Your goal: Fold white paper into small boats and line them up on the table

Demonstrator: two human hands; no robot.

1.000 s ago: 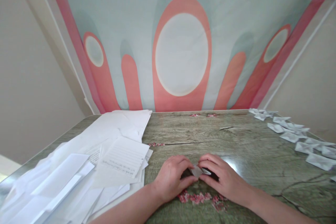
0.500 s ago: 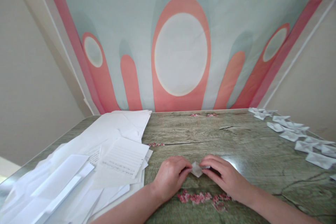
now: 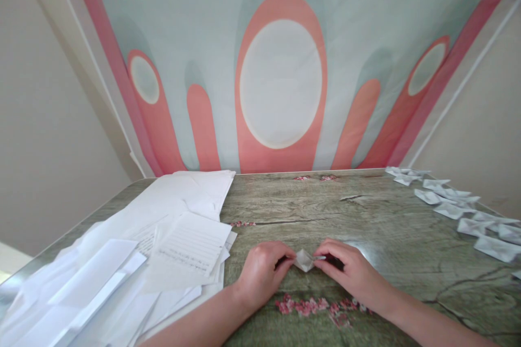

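Observation:
A small folded white paper is held just over the wooden-patterned table, between my two hands. My left hand pinches its left end between thumb and fingers. At the other end, my right hand grips the paper the same way, and a thin bit of it shows between those fingertips. The middle of the piece is diamond-shaped, with creases on its face.
Loose white sheets and folded papers, some with writing, cover the left side. Several folded paper boats stand in rows along the right edge. Behind the table rises a green and pink patterned backdrop.
Both hands have shifted very slightly, and the fingers of my right hand have lifted a little off the paper. More of the folded piece now shows between them.

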